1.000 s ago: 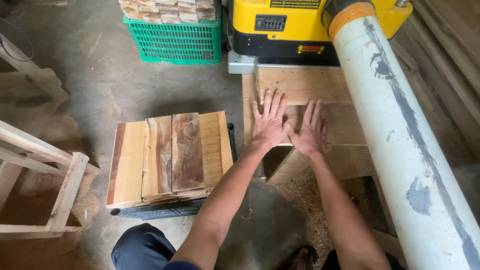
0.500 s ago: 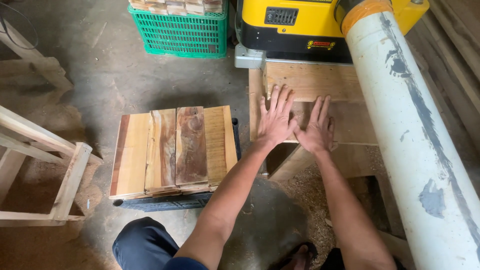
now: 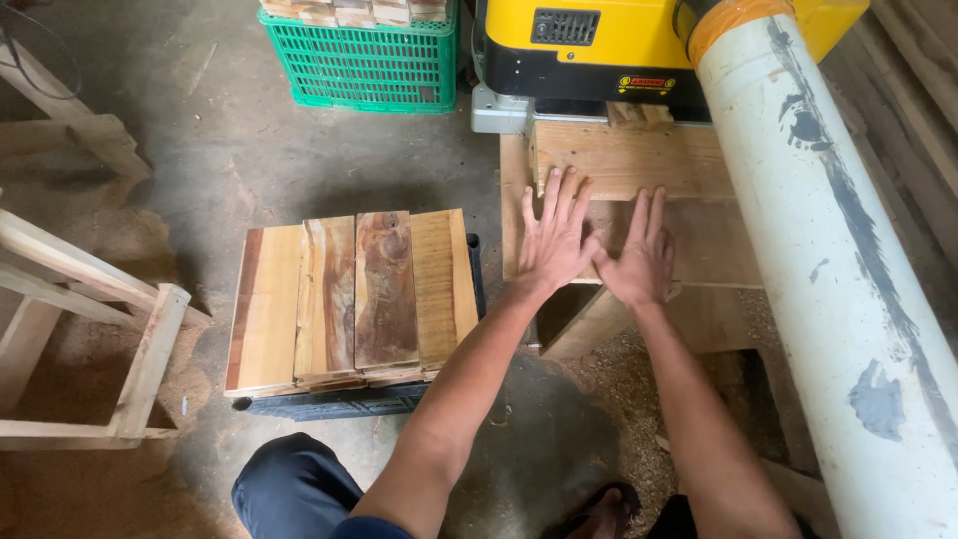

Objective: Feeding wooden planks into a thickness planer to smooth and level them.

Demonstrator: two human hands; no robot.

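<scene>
While the yellow planer (image 3: 599, 40) sits just ahead, the left hand (image 3: 551, 240) and right hand (image 3: 639, 262) lie flat, fingers spread, gripping nothing, pressed side by side on a wooden board (image 3: 639, 165) at its mouth. To their left, a stack of planks (image 3: 349, 294) rests on a dark crate, with a green basket (image 3: 364, 65) beyond it.

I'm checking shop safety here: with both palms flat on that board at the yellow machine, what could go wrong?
1. Both the left hand and right hand press flat on the pale wooden board close to the yellow and black planer's mouth; fingers could drift too near the opening.
2. The stack of brown wooden planks overhangs its dark crate and might tip if bumped.
</scene>
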